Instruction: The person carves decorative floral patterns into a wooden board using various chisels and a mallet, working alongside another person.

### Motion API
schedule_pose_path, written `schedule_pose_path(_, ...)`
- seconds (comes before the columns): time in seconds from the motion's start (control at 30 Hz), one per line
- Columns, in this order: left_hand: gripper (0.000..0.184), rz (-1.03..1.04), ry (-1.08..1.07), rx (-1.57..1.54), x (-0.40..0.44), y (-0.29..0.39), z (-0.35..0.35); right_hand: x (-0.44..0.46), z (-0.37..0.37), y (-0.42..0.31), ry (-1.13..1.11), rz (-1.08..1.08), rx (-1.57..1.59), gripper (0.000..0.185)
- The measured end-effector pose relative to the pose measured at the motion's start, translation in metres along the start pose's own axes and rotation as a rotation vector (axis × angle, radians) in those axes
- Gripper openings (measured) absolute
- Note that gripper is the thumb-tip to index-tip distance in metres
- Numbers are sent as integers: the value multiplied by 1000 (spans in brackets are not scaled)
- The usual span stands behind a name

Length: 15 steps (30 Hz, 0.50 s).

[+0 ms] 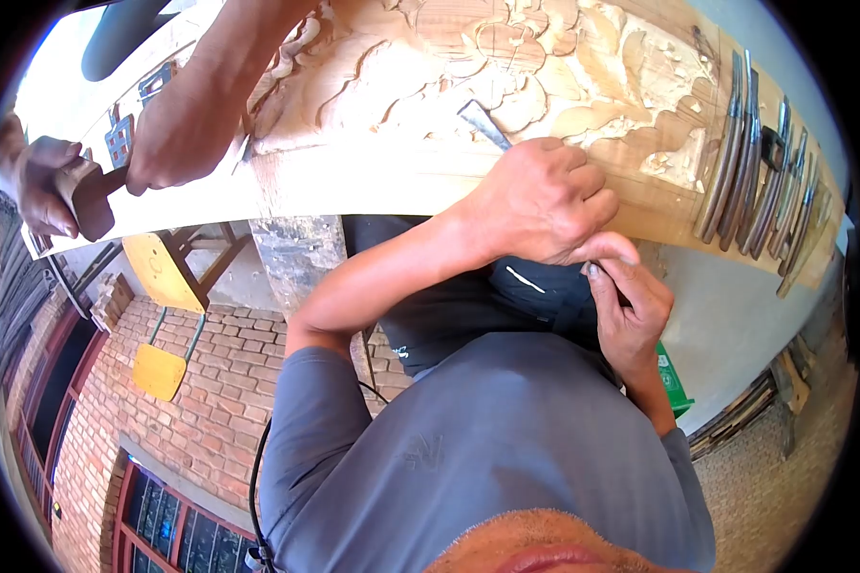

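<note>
Fingers of the left hand are closed around the chisel; the right hand is curled just beside, its grip I cannot tell. Carving seems in hand; next move probably calls for steady pressure. The chisel points forward-left over the carved panel, long axis diagonal.

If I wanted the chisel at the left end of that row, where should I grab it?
I'd grab its brown wooden handle, coming from above and the body side. That end points toward the body, while the shiny metal end points away. Lean to the left of it, since other tools crowd its right.
</note>
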<state>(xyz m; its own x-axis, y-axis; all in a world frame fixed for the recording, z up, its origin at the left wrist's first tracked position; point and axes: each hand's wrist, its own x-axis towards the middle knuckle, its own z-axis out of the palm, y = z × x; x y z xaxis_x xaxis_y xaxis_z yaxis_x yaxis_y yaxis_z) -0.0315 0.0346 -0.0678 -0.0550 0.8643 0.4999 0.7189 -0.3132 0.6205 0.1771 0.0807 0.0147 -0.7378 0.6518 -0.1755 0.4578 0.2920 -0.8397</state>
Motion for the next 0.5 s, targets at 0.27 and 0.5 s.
schedule_pose_path(0.27,60,222,-148,-121,12,-23,-3,4,-5,-3,72,12,23,12)
schedule_pose_path(0.5,57,189,-137,-159,14,-23,2,6,-11,-9,49,45,-31,21)
